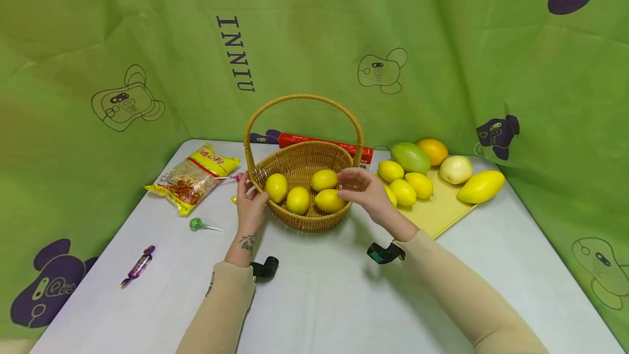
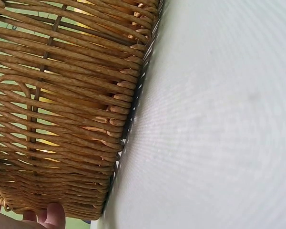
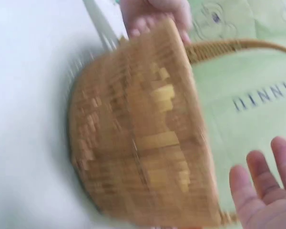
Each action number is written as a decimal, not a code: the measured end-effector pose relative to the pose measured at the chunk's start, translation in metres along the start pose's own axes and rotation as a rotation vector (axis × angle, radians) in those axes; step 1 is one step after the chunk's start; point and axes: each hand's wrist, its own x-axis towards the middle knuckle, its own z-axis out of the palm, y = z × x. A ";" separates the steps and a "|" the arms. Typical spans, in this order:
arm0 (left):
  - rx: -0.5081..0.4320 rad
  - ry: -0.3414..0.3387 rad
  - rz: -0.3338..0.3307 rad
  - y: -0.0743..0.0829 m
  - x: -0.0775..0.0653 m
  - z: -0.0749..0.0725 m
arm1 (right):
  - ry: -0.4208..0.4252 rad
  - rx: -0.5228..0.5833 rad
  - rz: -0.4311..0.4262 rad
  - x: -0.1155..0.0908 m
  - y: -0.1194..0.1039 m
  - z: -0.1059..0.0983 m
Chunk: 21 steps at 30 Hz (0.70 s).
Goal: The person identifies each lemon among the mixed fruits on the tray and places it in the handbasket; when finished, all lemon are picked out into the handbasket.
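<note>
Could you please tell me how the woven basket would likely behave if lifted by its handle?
The woven basket looks fairly stiff, since its sides and arched handle hold their shape. It may tip slightly toward the near side, where the four yellow fruits sit. Being rounded, they could roll if it tilts.

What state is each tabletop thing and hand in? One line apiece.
Wicker basket: upright, holding four lemons.
Left hand: gripping the basket's side.
Right hand: fingers extended, holding nothing.
Snack bag: lying down, filled.
Pink lollipop: lying beside the snack bag.
Green lollipop: lying down.
Purple candy: wrapped, ends twisted.
Yellow tray: flat, fruit on it.
Red box: partly hidden.
</note>
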 end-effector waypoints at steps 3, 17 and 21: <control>-0.002 0.002 -0.005 0.000 0.000 0.000 | 0.044 0.005 -0.050 -0.006 -0.003 -0.022; -0.034 -0.015 0.005 -0.002 0.002 -0.001 | 0.336 -0.065 0.007 -0.024 0.025 -0.154; -0.020 -0.014 0.001 -0.003 0.001 -0.001 | 0.370 -0.190 0.087 -0.026 0.033 -0.169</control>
